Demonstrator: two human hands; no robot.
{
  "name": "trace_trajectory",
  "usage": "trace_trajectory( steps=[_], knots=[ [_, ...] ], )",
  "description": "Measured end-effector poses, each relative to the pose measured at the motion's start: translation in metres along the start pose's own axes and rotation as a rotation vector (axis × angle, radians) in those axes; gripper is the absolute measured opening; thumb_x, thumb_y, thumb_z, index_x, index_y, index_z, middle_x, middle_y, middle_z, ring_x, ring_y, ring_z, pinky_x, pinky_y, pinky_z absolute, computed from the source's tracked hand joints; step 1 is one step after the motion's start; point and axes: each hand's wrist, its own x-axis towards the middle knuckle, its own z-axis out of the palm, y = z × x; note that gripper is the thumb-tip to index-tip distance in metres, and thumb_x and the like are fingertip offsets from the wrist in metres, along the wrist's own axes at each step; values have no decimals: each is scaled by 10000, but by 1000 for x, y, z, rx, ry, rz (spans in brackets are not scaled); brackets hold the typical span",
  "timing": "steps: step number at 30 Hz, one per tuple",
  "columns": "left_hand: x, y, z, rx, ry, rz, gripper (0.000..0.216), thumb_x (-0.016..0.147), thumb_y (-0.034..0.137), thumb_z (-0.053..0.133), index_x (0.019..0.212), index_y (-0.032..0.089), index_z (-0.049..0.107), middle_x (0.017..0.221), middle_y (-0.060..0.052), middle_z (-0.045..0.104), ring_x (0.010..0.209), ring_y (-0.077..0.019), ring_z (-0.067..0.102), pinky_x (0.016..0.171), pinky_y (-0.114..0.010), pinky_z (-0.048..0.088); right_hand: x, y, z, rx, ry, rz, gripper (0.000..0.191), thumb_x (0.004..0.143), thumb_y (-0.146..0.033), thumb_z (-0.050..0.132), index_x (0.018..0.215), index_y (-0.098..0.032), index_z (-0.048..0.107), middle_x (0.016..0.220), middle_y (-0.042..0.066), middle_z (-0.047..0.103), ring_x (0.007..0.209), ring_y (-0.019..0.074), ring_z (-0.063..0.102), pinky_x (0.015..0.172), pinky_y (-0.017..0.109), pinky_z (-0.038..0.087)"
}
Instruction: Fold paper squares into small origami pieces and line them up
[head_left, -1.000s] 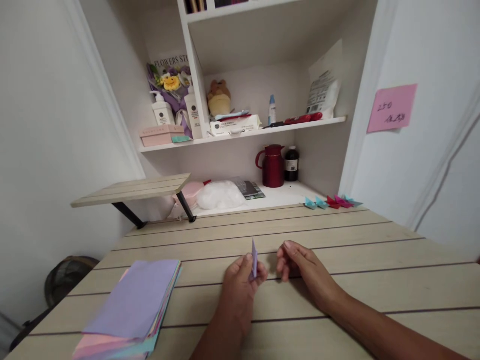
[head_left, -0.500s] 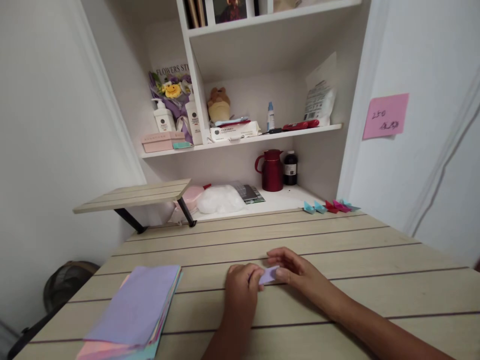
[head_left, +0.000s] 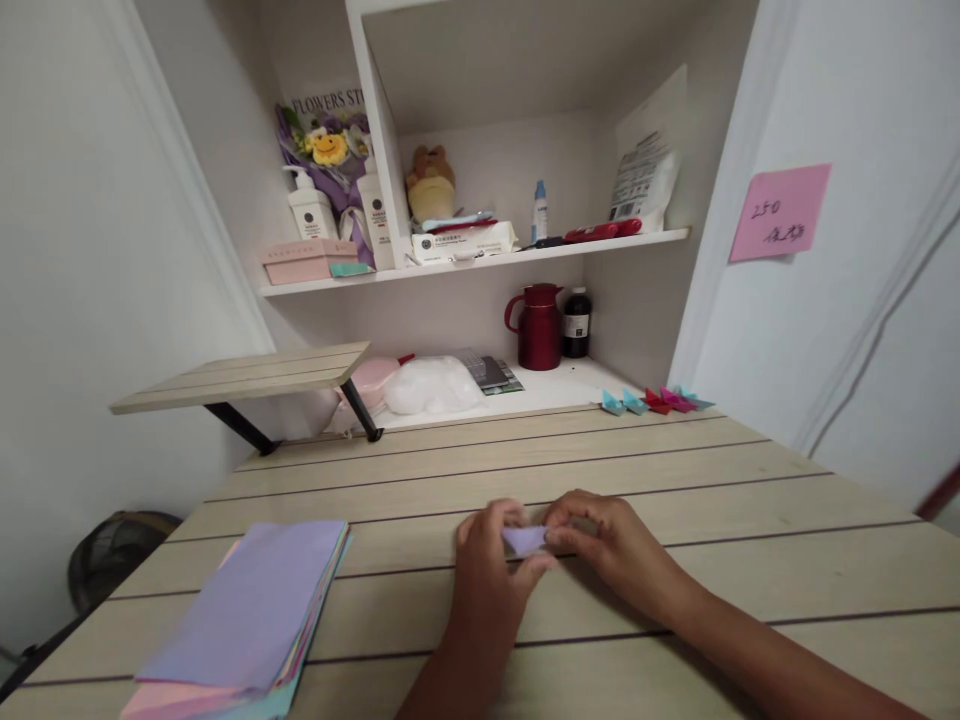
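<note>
Head view: nearest, at the left, a stack of coloured paper sheets [head_left: 247, 620] lies on the wooden desk [head_left: 712, 560], lilac on top. Mid-desk, the left hand [head_left: 491, 570] and right hand [head_left: 607, 545] meet on a small folded lilac paper [head_left: 525, 540], fingertips pinched shut on its two ends, apparently just above the boards. Farther back, small folded paper pieces [head_left: 652, 402] line the desk's far edge; behind them, a dark red jug [head_left: 538, 327].
</note>
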Motion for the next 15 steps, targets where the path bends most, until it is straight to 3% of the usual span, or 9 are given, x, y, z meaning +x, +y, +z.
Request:
trace_trajectory(
  steps=[3, 5, 7, 11, 15],
  knots=[
    [0, -5, 4, -361, 110, -217, 920, 537, 165, 831, 1349, 259, 408, 1086, -75, 601, 843, -198, 600, 744, -324, 493, 4, 7, -5, 233, 123, 185, 204, 774, -385, 657, 706, -194, 635, 670, -7, 609, 663, 171, 526, 624, 283, 366],
    [0, -7, 6, -517, 101, -270, 968, 546, 180, 822, 1389, 236, 350, 1081, -87, 588, 790, -173, 607, 688, -293, 500, 5, 10, -4, 360, 168, 257, 255, 736, -426, 688, 692, -185, 616, 621, -21, 560, 617, 151, 477, 589, 270, 330],
    [0, -7, 9, -619, 41, -297, 830, 565, 202, 809, 1313, 179, 448, 965, -72, 620, 713, -144, 600, 659, -265, 488, 5, 11, -1, 449, 160, 281, 286, 710, -445, 709, 681, -180, 606, 607, -26, 543, 610, 142, 458, 587, 264, 316],
    [-2, 1, 13, -716, -97, -347, 386, 612, 251, 774, 952, 120, 646, 666, 3, 603, 577, -99, 547, 581, -208, 436, 2, 6, 10, 541, 69, 267, 283, 701, -431, 725, 686, -173, 609, 609, -28, 547, 609, 132, 449, 600, 261, 316],
    [-3, 12, 13, -690, -67, -366, 276, 637, 325, 746, 823, 136, 668, 564, 41, 546, 495, -91, 502, 523, -210, 428, 1, 7, 15, 557, 9, 259, 267, 701, -404, 735, 684, -170, 605, 626, -27, 571, 620, 132, 472, 621, 261, 337]
  ],
)
